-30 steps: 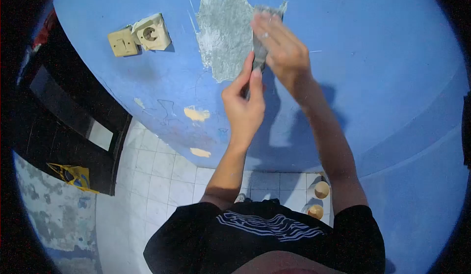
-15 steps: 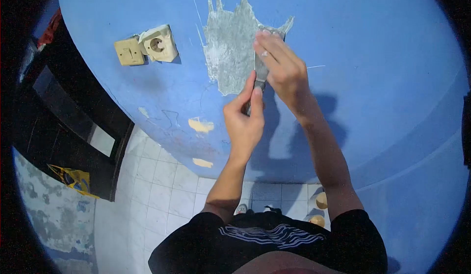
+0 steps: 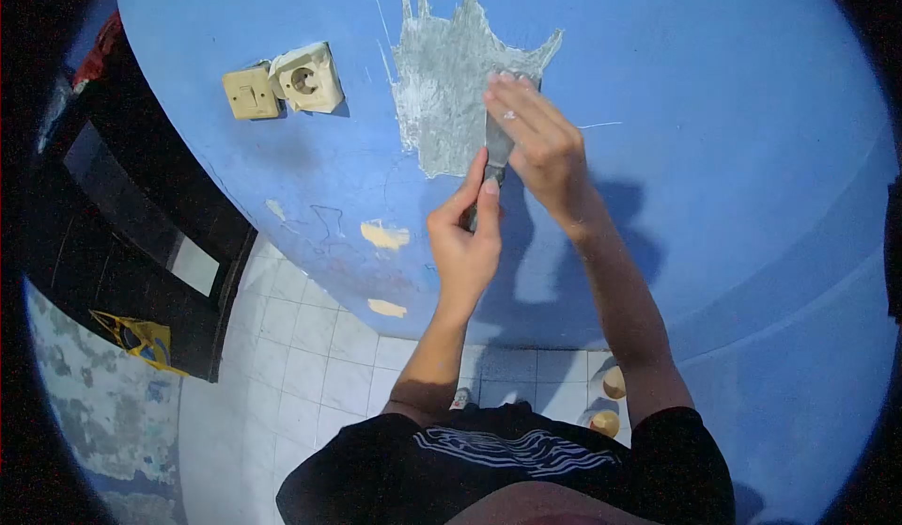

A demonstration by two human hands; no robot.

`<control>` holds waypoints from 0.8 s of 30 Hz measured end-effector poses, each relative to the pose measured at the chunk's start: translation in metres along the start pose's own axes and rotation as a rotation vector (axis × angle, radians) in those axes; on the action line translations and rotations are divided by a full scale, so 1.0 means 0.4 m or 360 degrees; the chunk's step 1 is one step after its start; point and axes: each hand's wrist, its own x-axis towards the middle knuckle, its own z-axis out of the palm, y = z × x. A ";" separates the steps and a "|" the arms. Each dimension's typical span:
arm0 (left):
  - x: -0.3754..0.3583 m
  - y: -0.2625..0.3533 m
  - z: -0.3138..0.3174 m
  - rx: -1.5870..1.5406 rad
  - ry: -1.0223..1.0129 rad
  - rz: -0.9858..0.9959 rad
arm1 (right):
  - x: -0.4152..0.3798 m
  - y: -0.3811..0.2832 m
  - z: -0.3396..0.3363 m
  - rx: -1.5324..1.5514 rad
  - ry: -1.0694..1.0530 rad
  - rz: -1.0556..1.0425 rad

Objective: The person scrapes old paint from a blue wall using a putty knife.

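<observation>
My left hand (image 3: 465, 243) is wrapped round the handle of a putty knife (image 3: 498, 152), thumb and forefinger up near the base of the blade. The wide grey blade lies against a scraped grey patch (image 3: 442, 83) on the blue wall. Over the blade's right side, my right hand (image 3: 545, 135) rests with its fingers stretched out flat, fingertips close to the blade's far edge. A white smear marks one of its fingers. Part of the blade and the patch's right side are hidden under this hand.
A light switch (image 3: 252, 93) and a loose-looking power socket (image 3: 308, 78) stick out from the wall (image 3: 733, 102) on the left. Cream bare spots (image 3: 385, 235) show lower down. Below are white floor tiles (image 3: 348, 384) and two round yellowish objects (image 3: 604, 423). A dark doorway stands at far left.
Both hands and the putty knife have slid a little down the wall, uncovering more of the grey patch's upper right part. The left hand keeps its hold on the handle.
</observation>
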 end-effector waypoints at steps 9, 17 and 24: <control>0.040 -0.038 -0.049 0.0308 -0.0081 0.0246 | 0.000 0.046 0.014 -0.0301 -0.0010 -0.0339; 0.070 -0.016 -0.158 0.0249 -0.0114 0.0141 | 0.037 -0.063 0.078 -0.0427 -0.0256 -0.0654; 0.122 0.086 -0.244 0.0057 -0.0207 0.0403 | 0.105 -0.012 0.148 -0.0052 -0.0375 -0.0871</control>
